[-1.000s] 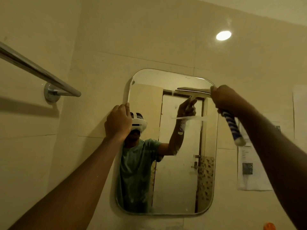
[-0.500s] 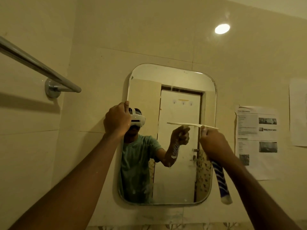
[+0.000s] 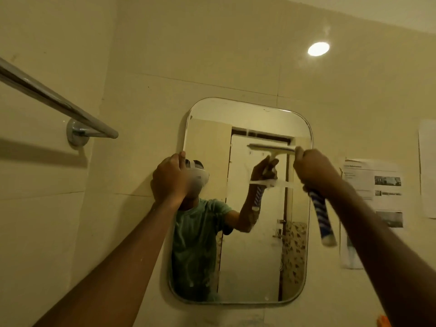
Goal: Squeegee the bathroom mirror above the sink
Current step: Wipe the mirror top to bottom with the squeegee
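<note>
The rounded-corner mirror (image 3: 250, 256) hangs on the beige tiled wall in the middle of the view. My left hand (image 3: 168, 179) grips its left edge about a third of the way down. My right hand (image 3: 315, 172) is closed around a squeegee whose blue-and-white striped handle (image 3: 322, 219) hangs down below my fist. The squeegee's pale blade (image 3: 271, 147) lies level against the glass near the upper right of the mirror. A thin white streak (image 3: 273, 184) crosses the glass just below the blade. The sink is out of view.
A chrome towel rail (image 3: 59, 102) juts out from the left wall at head height. Printed paper sheets (image 3: 377, 192) are stuck to the wall right of the mirror, with another sheet (image 3: 428, 168) at the far right. A small orange object (image 3: 383, 323) shows at the bottom right corner.
My right hand pulled the squeegee down from the top to mid-mirror, then lifted it back up near the top right. My left hand stayed on the mirror's left edge.
</note>
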